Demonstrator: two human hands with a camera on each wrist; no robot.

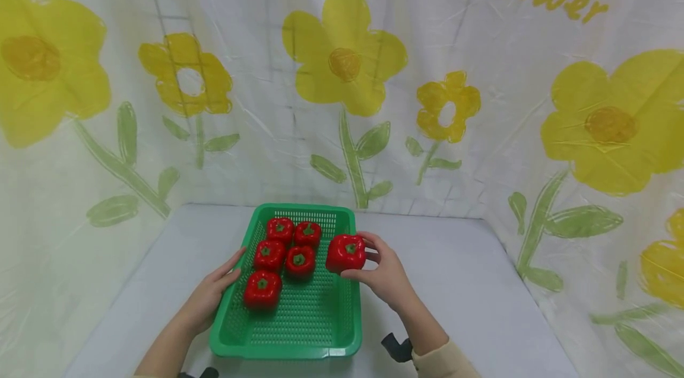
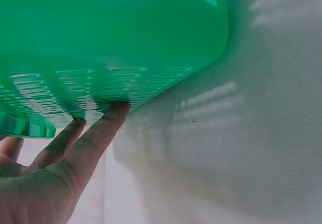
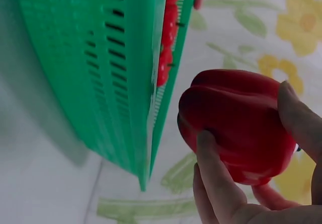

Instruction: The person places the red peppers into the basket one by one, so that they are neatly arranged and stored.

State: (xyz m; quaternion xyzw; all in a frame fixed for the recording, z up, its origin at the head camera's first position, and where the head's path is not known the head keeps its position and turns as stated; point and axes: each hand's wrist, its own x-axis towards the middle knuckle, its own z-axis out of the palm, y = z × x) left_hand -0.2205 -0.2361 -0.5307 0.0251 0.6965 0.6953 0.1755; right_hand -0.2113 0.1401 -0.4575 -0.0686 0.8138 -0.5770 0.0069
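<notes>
My right hand (image 1: 389, 276) grips a red bell pepper (image 1: 346, 252) by its side, thumb and fingers spread around it. That pepper is above the right rim of a green plastic basket (image 1: 288, 351). In the right wrist view the pepper (image 3: 236, 123) is beside the basket wall (image 3: 100, 58), held between thumb and fingertips. Inside the basket, several red bell peppers (image 1: 262, 290) stand stem up along the left and far side. My left hand (image 1: 205, 301) lies along the basket's left side. Its straight fingers (image 2: 98, 141) touch the slotted outer wall in the left wrist view.
The basket stands on a white table (image 1: 443, 271). Behind and around it hangs a white curtain (image 1: 256, 146) printed with yellow flowers. A dark strap end (image 1: 397, 347) shows by the right wrist.
</notes>
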